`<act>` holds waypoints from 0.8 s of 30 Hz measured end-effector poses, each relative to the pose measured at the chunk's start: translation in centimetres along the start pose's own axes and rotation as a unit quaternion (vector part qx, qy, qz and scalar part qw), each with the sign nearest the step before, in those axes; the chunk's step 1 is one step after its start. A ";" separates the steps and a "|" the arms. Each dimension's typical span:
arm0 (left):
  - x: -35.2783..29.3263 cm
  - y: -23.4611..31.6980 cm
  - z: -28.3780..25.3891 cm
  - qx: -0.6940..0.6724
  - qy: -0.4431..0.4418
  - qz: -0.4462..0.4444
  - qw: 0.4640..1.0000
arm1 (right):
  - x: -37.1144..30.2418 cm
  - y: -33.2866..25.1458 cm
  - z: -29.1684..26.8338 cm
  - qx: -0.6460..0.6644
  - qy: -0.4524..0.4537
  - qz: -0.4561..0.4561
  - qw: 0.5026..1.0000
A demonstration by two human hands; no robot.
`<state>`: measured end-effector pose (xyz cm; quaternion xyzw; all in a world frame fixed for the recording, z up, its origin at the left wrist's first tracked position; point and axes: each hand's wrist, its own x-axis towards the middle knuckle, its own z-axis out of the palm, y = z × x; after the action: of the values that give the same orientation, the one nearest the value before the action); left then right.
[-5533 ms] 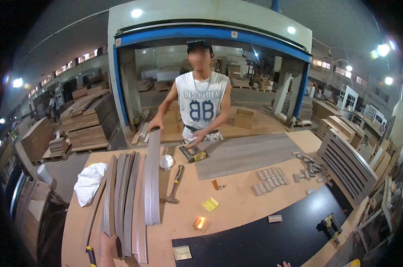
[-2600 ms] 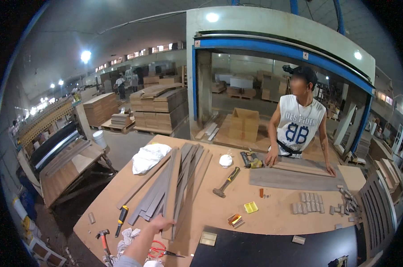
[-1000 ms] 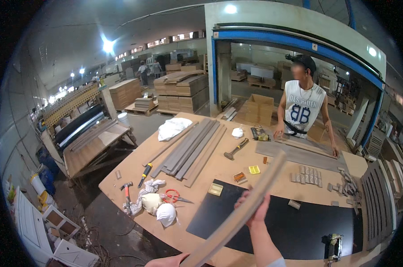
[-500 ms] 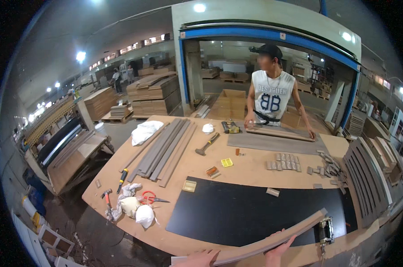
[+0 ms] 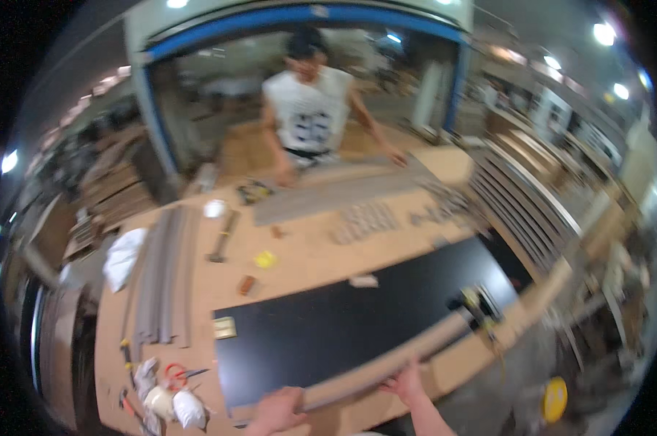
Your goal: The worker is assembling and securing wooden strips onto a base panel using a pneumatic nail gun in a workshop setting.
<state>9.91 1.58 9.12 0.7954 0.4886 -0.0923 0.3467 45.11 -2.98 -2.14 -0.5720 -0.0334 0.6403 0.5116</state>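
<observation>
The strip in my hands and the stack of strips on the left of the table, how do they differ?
The strip in hand is single, gripped by the left hand and right hand; the stack of strips holds several and nobody touches it. The strip in hand lies across the black panel; the stack runs away from the camera on the bare table. Both are long, thin and greyish.

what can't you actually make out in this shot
- Head view, left hand: wrist cut off by the lower edge.
- Long grey strip: near end hidden under both hands; right hand grips it.
- Small parts across the table: motion blur hides their kind.
- Yellow tool: too blurred to identify.
</observation>
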 end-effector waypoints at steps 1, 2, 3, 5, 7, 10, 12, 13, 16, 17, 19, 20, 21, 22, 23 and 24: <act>0.3 0.1 -0.6 0.034 0.014 -0.016 0.999 | 0.0 -0.2 -0.6 -0.141 0.033 0.064 0.987; 0.5 0.3 -0.8 0.048 -0.021 0.013 0.999 | -0.1 -0.6 -1.4 -0.237 -0.042 0.059 0.969; 0.1 0.3 -1.3 0.056 0.049 0.000 0.997 | -1.1 -1.3 -0.8 -0.298 -0.052 0.049 0.952; 2.1 0.5 -1.7 0.074 0.102 0.019 0.992 | -1.3 -2.6 -2.8 -0.397 -0.048 -0.031 0.916; 3.8 -0.1 0.0 0.046 0.155 -0.002 0.987 | -2.6 -5.1 -3.0 -0.347 0.017 -0.120 0.930; 6.0 -0.1 2.9 0.054 0.133 -0.036 0.989 | -0.5 -6.4 -8.2 -0.191 0.094 -0.241 0.947; 7.0 -0.1 4.6 0.069 0.154 -0.024 0.985 | 0.1 -9.8 -10.4 -0.220 0.182 -0.314 0.906; 7.3 -0.1 5.3 0.079 0.178 -0.014 0.981 | 0.7 -11.6 -11.3 -0.265 0.230 -0.360 0.864; 7.4 2.4 3.7 0.113 0.145 -0.028 0.983 | 2.5 -16.5 -15.8 -0.451 0.318 -0.431 0.714; 7.7 2.4 3.8 0.114 0.143 -0.034 0.983 | 3.2 -17.0 -17.4 -0.451 0.313 -0.428 0.718; 8.9 1.8 4.6 0.094 0.153 -0.026 0.983 | 4.9 -17.9 -20.4 -0.545 0.427 -0.405 0.597; 9.4 1.3 4.9 0.086 0.153 -0.045 0.983 | 5.6 -18.3 -21.4 -0.547 0.419 -0.405 0.601; 9.4 1.2 5.1 0.087 0.153 -0.057 0.983 | 6.0 -18.5 -22.0 -0.568 0.389 -0.408 0.599; 9.4 1.2 5.2 0.083 0.166 -0.058 0.981 | 6.5 -18.8 -22.6 -0.589 0.358 -0.412 0.596; 9.5 1.0 5.4 0.079 0.179 -0.059 0.979 | 7.3 -19.5 -23.0 -0.592 0.346 -0.412 0.600; 9.7 1.0 5.7 0.070 0.185 -0.057 0.979 | 7.8 -20.4 -23.8 -0.599 0.350 -0.430 0.577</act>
<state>16.81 4.55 0.61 0.7920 0.5810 0.0027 0.1878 77.37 -0.81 -2.98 -0.8465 -0.4703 -0.0702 0.2396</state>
